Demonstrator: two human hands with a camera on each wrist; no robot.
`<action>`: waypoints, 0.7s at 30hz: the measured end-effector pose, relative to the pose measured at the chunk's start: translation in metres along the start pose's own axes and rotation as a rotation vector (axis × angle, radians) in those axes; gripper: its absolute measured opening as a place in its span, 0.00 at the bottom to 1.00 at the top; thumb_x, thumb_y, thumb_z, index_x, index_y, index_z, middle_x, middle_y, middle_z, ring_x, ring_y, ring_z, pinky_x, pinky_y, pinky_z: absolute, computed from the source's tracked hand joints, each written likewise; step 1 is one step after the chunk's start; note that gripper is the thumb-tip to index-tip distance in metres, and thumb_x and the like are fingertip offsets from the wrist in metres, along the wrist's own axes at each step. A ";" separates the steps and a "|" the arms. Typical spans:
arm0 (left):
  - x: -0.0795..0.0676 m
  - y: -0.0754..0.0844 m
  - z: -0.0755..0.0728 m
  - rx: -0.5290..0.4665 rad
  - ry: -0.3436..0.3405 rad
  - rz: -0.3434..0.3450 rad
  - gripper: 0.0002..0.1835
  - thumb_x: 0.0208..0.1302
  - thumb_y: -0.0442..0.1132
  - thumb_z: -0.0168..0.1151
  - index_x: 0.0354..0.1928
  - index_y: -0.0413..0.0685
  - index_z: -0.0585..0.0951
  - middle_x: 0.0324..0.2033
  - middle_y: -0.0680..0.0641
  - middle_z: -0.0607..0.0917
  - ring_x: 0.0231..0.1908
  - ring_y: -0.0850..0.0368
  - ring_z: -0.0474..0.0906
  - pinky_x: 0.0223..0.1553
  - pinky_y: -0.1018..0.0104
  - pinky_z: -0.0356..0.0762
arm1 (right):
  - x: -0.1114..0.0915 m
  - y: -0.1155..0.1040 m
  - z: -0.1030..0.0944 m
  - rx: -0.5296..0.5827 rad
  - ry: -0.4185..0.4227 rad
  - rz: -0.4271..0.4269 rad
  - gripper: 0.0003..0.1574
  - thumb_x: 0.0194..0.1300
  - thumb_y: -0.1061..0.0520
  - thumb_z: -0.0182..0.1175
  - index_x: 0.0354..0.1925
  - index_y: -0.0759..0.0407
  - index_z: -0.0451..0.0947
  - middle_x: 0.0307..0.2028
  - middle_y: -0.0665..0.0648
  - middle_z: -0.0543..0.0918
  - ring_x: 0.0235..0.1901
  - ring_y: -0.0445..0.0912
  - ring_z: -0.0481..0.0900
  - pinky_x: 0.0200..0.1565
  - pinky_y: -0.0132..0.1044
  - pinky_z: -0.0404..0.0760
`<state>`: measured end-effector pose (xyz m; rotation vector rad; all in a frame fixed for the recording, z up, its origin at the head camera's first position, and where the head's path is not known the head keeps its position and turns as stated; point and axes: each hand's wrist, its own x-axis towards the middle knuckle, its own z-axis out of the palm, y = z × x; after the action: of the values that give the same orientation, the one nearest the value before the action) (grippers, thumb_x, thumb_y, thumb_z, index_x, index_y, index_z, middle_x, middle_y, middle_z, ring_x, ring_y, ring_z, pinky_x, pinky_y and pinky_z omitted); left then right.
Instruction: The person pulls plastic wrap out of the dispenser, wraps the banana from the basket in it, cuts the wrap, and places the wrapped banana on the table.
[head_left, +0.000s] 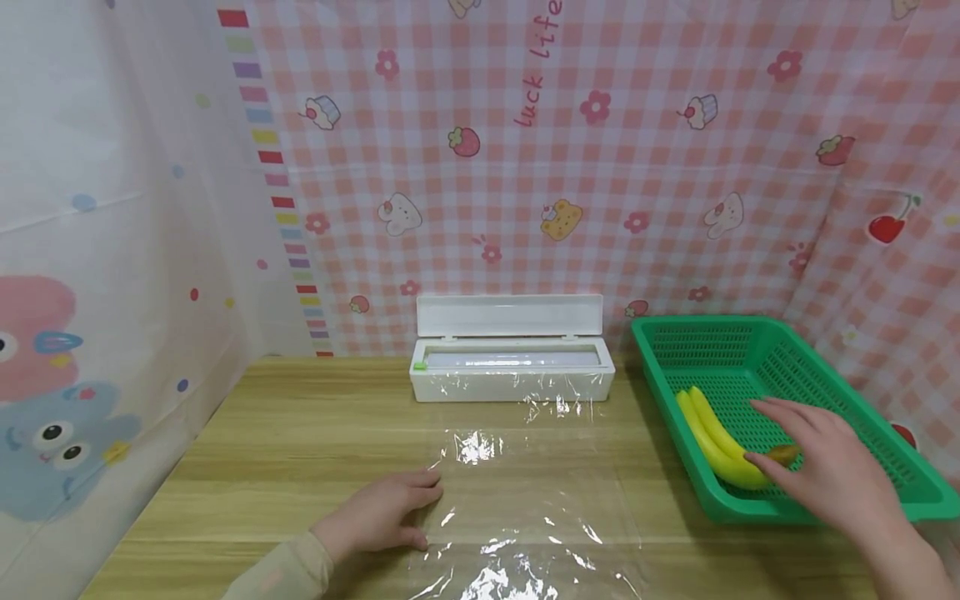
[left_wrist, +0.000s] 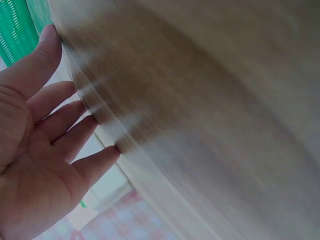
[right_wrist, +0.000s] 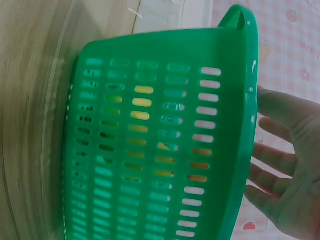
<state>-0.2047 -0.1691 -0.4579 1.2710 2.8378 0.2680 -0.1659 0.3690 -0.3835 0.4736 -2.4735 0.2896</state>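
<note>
Now the right hand hangs over the near part of the green basket, thumb and fingers parted. That's a wide grip, nothing held in it! Down in the basket, on its left side, sit the bananas, two yellow ones joined at a brown stem. The stem points right, beneath the thumb as the head view has it; whether the thumb touches, I cannot tell. From the right wrist, yellow flashes through the slots of the basket wall, with the hand beyond the rim.

Over to the left hand, resting low at the left edge of the clear film. Its grip is wide too: thumb set apart, fingers stretched, and the left wrist view catches the fingertips down on the surface. Whether they press film or bare counter, I cannot tell. A pale sleeve covers the forearm.

And the film! It runs flat from the white box toward the near edge, glinting all the way. That box stands at the back, left of the basket, lid tipped up, roll inside, green tab at its left end. Behind it all hangs pink checked cloth.
</note>
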 end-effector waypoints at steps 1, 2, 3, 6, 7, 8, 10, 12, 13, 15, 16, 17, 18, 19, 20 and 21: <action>0.000 0.000 0.000 -0.002 0.000 -0.001 0.38 0.51 0.53 0.74 0.60 0.35 0.78 0.63 0.36 0.75 0.62 0.41 0.73 0.64 0.52 0.70 | -0.001 0.002 0.000 -0.002 -0.003 0.002 0.45 0.36 0.60 0.81 0.56 0.64 0.76 0.51 0.69 0.79 0.49 0.68 0.73 0.47 0.63 0.71; 0.000 0.000 0.000 -0.004 -0.002 -0.003 0.38 0.51 0.53 0.74 0.60 0.35 0.78 0.63 0.36 0.75 0.62 0.41 0.73 0.64 0.52 0.70 | -0.001 0.003 0.000 -0.006 -0.006 0.007 0.45 0.35 0.61 0.81 0.55 0.64 0.76 0.50 0.69 0.79 0.48 0.67 0.73 0.46 0.63 0.71; 0.000 0.001 0.000 -0.006 -0.003 -0.004 0.38 0.51 0.53 0.75 0.60 0.35 0.78 0.63 0.36 0.75 0.62 0.41 0.73 0.64 0.52 0.70 | -0.002 0.004 0.001 -0.005 -0.014 0.020 0.45 0.35 0.61 0.81 0.55 0.64 0.76 0.49 0.69 0.79 0.47 0.68 0.74 0.45 0.63 0.72; 0.000 0.001 -0.001 -0.011 -0.007 -0.008 0.38 0.51 0.52 0.75 0.60 0.35 0.78 0.63 0.36 0.75 0.62 0.41 0.73 0.64 0.52 0.70 | -0.003 0.007 0.002 -0.011 -0.063 0.073 0.45 0.36 0.59 0.81 0.55 0.65 0.75 0.47 0.71 0.79 0.44 0.69 0.75 0.42 0.63 0.74; 0.000 0.001 -0.001 -0.013 -0.009 -0.009 0.38 0.51 0.52 0.75 0.60 0.35 0.78 0.63 0.36 0.74 0.62 0.41 0.73 0.64 0.52 0.70 | -0.004 0.008 0.003 -0.011 -0.089 0.102 0.44 0.38 0.58 0.81 0.55 0.65 0.75 0.47 0.72 0.79 0.44 0.69 0.75 0.41 0.64 0.74; 0.000 0.001 -0.001 -0.013 -0.010 -0.010 0.38 0.51 0.52 0.75 0.60 0.35 0.78 0.63 0.36 0.74 0.62 0.41 0.73 0.64 0.52 0.70 | -0.004 0.009 0.003 -0.012 -0.119 0.130 0.44 0.40 0.56 0.81 0.55 0.66 0.75 0.47 0.73 0.78 0.44 0.70 0.75 0.40 0.64 0.75; 0.000 0.001 -0.001 -0.016 -0.009 -0.009 0.38 0.51 0.52 0.75 0.60 0.35 0.78 0.63 0.36 0.75 0.62 0.41 0.72 0.64 0.53 0.70 | -0.005 0.011 0.005 -0.013 -0.188 0.185 0.43 0.44 0.53 0.79 0.56 0.67 0.74 0.47 0.76 0.77 0.44 0.72 0.74 0.40 0.66 0.75; 0.000 0.001 -0.001 -0.013 -0.008 -0.007 0.38 0.51 0.52 0.75 0.60 0.35 0.78 0.63 0.36 0.75 0.62 0.41 0.72 0.64 0.53 0.70 | -0.006 0.014 0.006 -0.011 -0.253 0.229 0.44 0.47 0.51 0.78 0.57 0.69 0.72 0.48 0.78 0.76 0.44 0.74 0.73 0.39 0.67 0.75; 0.000 0.001 -0.001 -0.011 -0.007 -0.005 0.38 0.51 0.52 0.75 0.59 0.35 0.78 0.63 0.36 0.75 0.62 0.41 0.72 0.64 0.53 0.70 | -0.006 0.016 0.006 -0.010 -0.281 0.248 0.44 0.49 0.50 0.77 0.58 0.69 0.72 0.48 0.79 0.75 0.45 0.74 0.73 0.39 0.68 0.75; 0.000 0.000 0.000 -0.009 -0.006 -0.002 0.38 0.51 0.52 0.75 0.59 0.35 0.78 0.63 0.36 0.75 0.62 0.41 0.73 0.64 0.53 0.70 | -0.006 0.019 0.005 -0.007 -0.322 0.275 0.44 0.51 0.49 0.76 0.59 0.70 0.71 0.49 0.80 0.74 0.45 0.74 0.73 0.39 0.68 0.75; 0.000 0.000 0.000 -0.007 -0.005 -0.001 0.38 0.51 0.52 0.75 0.59 0.35 0.78 0.63 0.36 0.75 0.62 0.41 0.73 0.64 0.53 0.70 | -0.006 0.020 0.005 -0.006 -0.339 0.285 0.44 0.51 0.49 0.76 0.59 0.70 0.70 0.49 0.80 0.74 0.45 0.74 0.73 0.39 0.67 0.75; 0.000 0.000 0.000 -0.006 -0.004 0.001 0.38 0.51 0.52 0.75 0.59 0.35 0.78 0.63 0.36 0.75 0.62 0.41 0.73 0.64 0.53 0.70 | -0.005 0.021 0.005 -0.003 -0.350 0.295 0.44 0.51 0.49 0.75 0.59 0.70 0.70 0.49 0.80 0.74 0.45 0.74 0.73 0.38 0.66 0.76; 0.000 0.000 0.000 -0.005 -0.004 0.002 0.38 0.51 0.52 0.75 0.59 0.35 0.78 0.62 0.36 0.75 0.62 0.41 0.73 0.64 0.53 0.70 | -0.005 0.022 0.005 -0.002 -0.361 0.303 0.44 0.52 0.49 0.75 0.59 0.70 0.70 0.48 0.80 0.74 0.44 0.74 0.73 0.37 0.66 0.76; 0.000 0.000 0.000 -0.004 -0.003 0.003 0.37 0.51 0.52 0.75 0.59 0.35 0.78 0.62 0.35 0.75 0.62 0.41 0.73 0.64 0.53 0.70 | -0.005 0.023 0.004 -0.001 -0.373 0.311 0.44 0.52 0.49 0.75 0.59 0.71 0.70 0.48 0.80 0.74 0.44 0.73 0.74 0.37 0.65 0.76; 0.000 0.000 0.000 -0.005 -0.002 0.003 0.37 0.51 0.52 0.75 0.59 0.35 0.79 0.62 0.35 0.75 0.62 0.41 0.73 0.64 0.53 0.70 | -0.004 0.024 0.004 0.001 -0.382 0.318 0.44 0.52 0.49 0.75 0.59 0.71 0.70 0.48 0.80 0.74 0.44 0.73 0.74 0.36 0.64 0.76; 0.001 0.000 0.000 -0.005 -0.002 0.003 0.37 0.51 0.51 0.75 0.59 0.34 0.79 0.62 0.35 0.75 0.62 0.41 0.73 0.64 0.53 0.70 | -0.004 0.024 0.004 0.002 -0.390 0.322 0.44 0.52 0.49 0.75 0.59 0.71 0.70 0.47 0.80 0.75 0.44 0.73 0.74 0.36 0.64 0.77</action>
<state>-0.2050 -0.1687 -0.4576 1.2733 2.8320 0.2738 -0.1748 0.3909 -0.3914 0.1356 -2.9329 0.3559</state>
